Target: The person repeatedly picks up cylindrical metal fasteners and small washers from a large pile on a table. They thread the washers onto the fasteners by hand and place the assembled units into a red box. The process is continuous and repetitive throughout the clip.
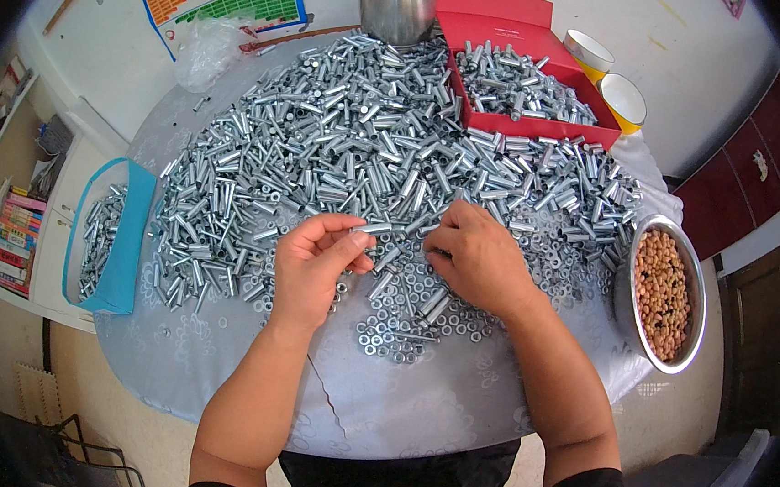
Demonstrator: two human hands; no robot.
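Note:
My left hand (326,255) holds a metal sleeve (379,228) between thumb and fingers, lying roughly level and pointing right. My right hand (475,253) is just to its right, with fingers bent together over the pile; whether it grips a small part is hidden. Beyond and around both hands spreads a large heap of metal sleeves and bolts (344,130). Below and between the hands lie many hex nuts (383,336), with several sleeves among them. Flat washers (550,256) are scattered right of my right hand.
A blue container (131,237) of metal parts stands at the left. A red box (533,126) full of sleeve assemblies sits at the back right, beside two bowls (624,100). A steel bowl of beans or nuts (695,336) is at the right edge. Behind stand a steel pot (396,10) and plastic bag (209,51).

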